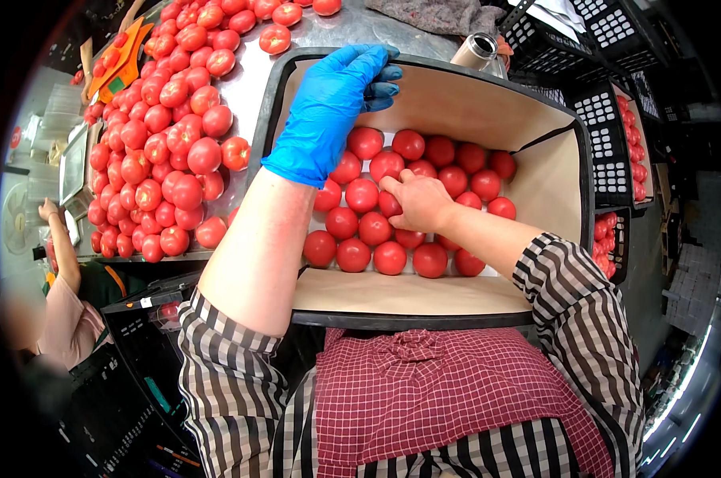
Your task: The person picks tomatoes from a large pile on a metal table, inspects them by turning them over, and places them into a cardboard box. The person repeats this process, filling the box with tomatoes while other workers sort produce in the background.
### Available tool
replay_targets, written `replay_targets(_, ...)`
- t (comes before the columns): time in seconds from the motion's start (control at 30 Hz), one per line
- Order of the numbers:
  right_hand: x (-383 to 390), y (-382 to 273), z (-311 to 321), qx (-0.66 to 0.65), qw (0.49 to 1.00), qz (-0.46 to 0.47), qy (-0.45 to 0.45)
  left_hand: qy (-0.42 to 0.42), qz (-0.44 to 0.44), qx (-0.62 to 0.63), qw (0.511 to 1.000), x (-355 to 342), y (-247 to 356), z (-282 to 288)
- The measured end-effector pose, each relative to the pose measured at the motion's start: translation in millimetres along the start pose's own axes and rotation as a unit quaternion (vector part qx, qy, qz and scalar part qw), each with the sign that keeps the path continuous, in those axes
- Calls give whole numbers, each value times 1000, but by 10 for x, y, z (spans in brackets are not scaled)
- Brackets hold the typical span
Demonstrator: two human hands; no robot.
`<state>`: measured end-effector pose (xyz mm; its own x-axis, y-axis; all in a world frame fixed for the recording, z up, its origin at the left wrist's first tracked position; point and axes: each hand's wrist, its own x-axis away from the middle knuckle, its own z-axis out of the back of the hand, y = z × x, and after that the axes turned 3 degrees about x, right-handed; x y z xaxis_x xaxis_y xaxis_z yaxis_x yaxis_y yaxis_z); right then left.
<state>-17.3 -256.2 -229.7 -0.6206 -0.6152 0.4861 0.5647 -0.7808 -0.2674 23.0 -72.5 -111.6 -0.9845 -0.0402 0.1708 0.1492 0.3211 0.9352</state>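
Black-rimmed and lined with brown paper, a crate [424,321] holds a layer of red tomatoes [374,228] across its bottom. My left hand [328,107], in a blue glove, is over the crate's far left corner. Its fingers are loosely bent and apart, their tips dark, with nothing visible in them. Inside the crate, my bare right hand [420,199] reaches down among the tomatoes. Its fingers are bent round a tomato [389,204] near the middle of the layer, which they partly cover.
A large heap of tomatoes [157,151] lies on a metal table [253,88] at left. Behind the crate stand a metal tumbler [477,49] and a grey cloth [440,14]. Black crates [603,107] are stacked at right. Another person's arm [64,247] shows at far left, near an orange tray [125,60].
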Motion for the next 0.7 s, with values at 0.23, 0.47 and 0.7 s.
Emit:
replay_targets(0.23, 11, -6, -84, -37, 998, -24, 40, -27, 23, -7, 999, -18, -38, -23)
replay_targets(0.47, -39, -49, -40, 11, 999, -23, 21, -30, 50, 3, 998, -65, -94, 23)
replay_targets(0.7, 49, -31, 50, -77, 995, -28, 63, -43, 56, -2, 998, -60, -117, 56)
